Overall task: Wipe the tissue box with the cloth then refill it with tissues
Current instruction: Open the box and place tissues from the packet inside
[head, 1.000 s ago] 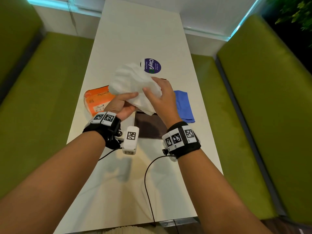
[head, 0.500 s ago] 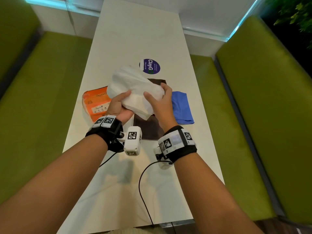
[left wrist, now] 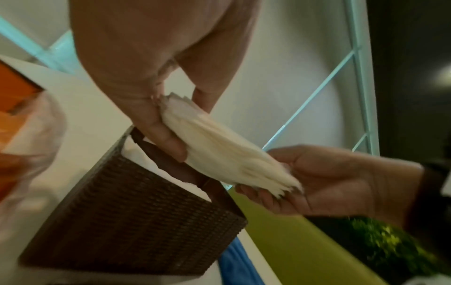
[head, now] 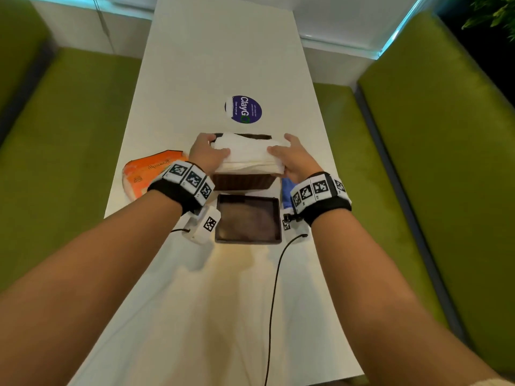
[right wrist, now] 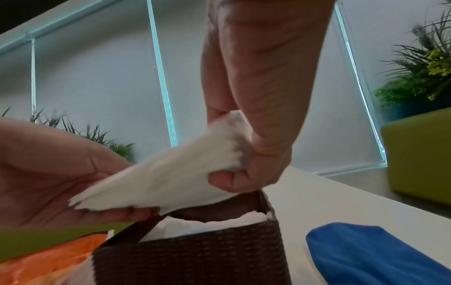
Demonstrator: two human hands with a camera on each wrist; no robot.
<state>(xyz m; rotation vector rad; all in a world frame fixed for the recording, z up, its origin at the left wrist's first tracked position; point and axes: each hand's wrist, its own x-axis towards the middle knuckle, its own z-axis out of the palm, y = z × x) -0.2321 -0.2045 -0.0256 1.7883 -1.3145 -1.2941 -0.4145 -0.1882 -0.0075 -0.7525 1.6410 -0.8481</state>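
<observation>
While the left hand point(head: 207, 154) and right hand point(head: 295, 160) pinch opposite ends of the tissue stack point(head: 248, 157) between thumb and fingers, it hangs just above the open tissue box point(head: 241, 181), which already holds tissues. Refilling is underway; next, the stack likely needs lowering level inside.

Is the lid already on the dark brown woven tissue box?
No: the flat dark brown lid lies on the white table in front of the open dark brown woven tissue box.
</observation>
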